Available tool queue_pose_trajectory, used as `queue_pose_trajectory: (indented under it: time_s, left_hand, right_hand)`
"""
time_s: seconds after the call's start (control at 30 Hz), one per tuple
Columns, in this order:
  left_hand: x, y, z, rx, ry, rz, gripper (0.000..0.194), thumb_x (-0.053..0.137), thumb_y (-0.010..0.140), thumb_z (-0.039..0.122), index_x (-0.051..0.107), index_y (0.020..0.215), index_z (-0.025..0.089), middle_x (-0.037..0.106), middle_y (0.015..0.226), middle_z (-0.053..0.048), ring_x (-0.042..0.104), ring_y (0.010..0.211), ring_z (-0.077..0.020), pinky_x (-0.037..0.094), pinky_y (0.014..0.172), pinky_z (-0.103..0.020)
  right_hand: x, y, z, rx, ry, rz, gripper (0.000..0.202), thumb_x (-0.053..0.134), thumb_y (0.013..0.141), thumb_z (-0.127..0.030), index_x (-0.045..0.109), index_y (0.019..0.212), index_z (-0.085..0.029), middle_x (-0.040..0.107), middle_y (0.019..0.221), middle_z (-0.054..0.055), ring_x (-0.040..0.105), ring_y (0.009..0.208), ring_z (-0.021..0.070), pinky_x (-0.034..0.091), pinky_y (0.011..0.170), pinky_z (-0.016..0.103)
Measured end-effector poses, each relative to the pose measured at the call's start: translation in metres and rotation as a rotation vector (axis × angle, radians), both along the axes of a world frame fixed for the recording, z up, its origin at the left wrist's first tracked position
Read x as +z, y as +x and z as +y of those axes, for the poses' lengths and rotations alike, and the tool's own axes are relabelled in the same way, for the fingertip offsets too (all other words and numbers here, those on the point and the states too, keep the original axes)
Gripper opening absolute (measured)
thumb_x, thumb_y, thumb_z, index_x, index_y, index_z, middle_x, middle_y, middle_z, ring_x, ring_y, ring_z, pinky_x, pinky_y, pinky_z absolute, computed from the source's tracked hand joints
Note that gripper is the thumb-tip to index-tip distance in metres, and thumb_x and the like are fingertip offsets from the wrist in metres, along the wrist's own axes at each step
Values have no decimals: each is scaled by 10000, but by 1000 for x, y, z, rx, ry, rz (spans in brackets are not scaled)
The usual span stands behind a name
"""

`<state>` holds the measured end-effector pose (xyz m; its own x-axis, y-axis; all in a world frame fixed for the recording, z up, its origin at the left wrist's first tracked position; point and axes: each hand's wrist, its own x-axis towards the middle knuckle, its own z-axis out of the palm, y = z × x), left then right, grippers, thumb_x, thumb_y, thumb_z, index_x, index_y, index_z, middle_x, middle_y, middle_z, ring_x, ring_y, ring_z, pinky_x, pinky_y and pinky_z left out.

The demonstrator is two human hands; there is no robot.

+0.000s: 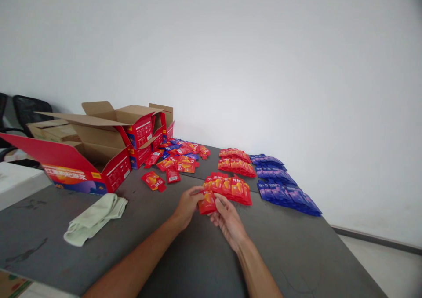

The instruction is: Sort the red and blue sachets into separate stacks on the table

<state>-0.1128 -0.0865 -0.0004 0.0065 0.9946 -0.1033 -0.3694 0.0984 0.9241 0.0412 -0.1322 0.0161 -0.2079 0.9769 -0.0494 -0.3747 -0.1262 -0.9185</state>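
A red pouch (pixel 207 203) with an orange fruit print is held between both hands, just in front of a row of overlapping red pouches (pixel 232 187). My left hand (pixel 188 205) pinches its left edge. On its right edge my right hand (pixel 227 219) closes, thumb on top and fingers partly underneath. Behind that row lie further rows of red pouches (pixel 236 167). To the right, blue-purple pouches (pixel 286 194) overlap in several rows. Loose red and blue pouches form a heap (pixel 184 153) left of the rows, with one single red pouch (pixel 153 181) nearer me.
Open red cartons (pixel 115 175) stand along the left of the dark grey table (pixel 204 263). A folded pale green cloth (pixel 95 219) lies in front of them. White wall rises behind the table, and a black chair (pixel 31 109) is at far left.
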Motion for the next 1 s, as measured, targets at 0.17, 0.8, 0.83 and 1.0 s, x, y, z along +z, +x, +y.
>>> queue_pose_trajectory:
  time_s: [0.17,0.8,0.83,1.0]
  left_hand:
    - [8,-8,-3,-51,-51,-78,208,665,679,208,687,859,105,702,781,-80,642,645,-158,530,573,-265]
    - [26,-15,-11,-96,46,420,452,512,850,525,673,685,137,580,543,-25,512,436,-136,386,440,-251]
    - [31,-17,-14,-10,127,570,478,494,863,533,664,638,147,562,526,-24,514,465,-140,394,474,-255]
    - [51,-26,-29,201,686,785,198,546,868,324,679,961,211,671,949,-56,593,923,-200,463,840,-308]
  right_hand:
    - [12,-1,-8,48,110,41,591,691,843,-438,479,1345,-208,679,844,61,582,671,132,381,561,230]
    - [5,6,2,-399,649,-576,186,618,888,-371,748,943,-250,606,912,52,562,839,176,454,744,306]
    - [5,8,3,-426,640,-569,185,623,885,-373,750,929,-245,609,914,55,567,856,183,457,760,314]
    - [7,10,4,-406,612,-552,181,627,883,-373,742,896,-234,649,942,66,590,879,200,464,807,338]
